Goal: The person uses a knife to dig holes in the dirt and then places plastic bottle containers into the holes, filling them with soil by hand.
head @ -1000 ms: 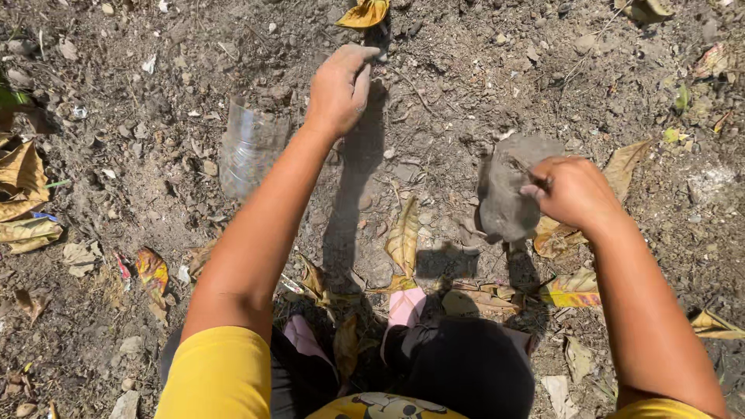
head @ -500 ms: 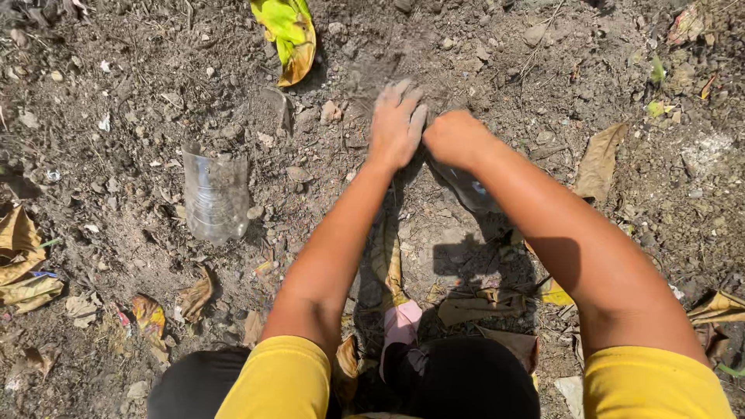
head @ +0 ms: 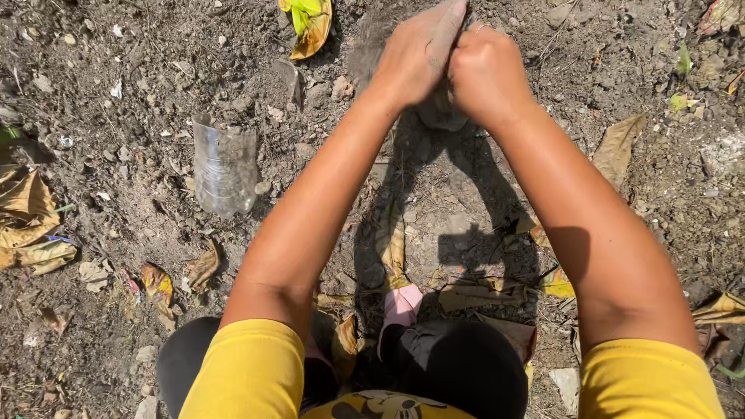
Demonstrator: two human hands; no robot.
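- Dry, crumbly soil ground (head: 93, 101) littered with brittle leaves.
- Left hand (head: 415, 54) and right hand (head: 487, 71) clench one dusty grey lump (head: 441, 115).
- Ribbed clear plastic bottle (head: 225, 167) lies well apart, leftward.

Bare, sunlit ground (head: 116, 70) of dry soil and pebbles lay all round; dead brown leaves (head: 31, 221) gathered at nine o'clock; hard shadows fell at centre.

- cut bottle (head: 225, 172): clear plastic, ribbed, filmed with dust
- ground (head: 116, 310): dry, crumbly soil, rough and matt
- grey lump (head: 441, 109) between the left hand (head: 415, 58) and right hand (head: 487, 74): matt, dusty
- fallen leaves (head: 31, 225): dry, papery, brown
- sleeves (head: 248, 372): yellow cloth, matt
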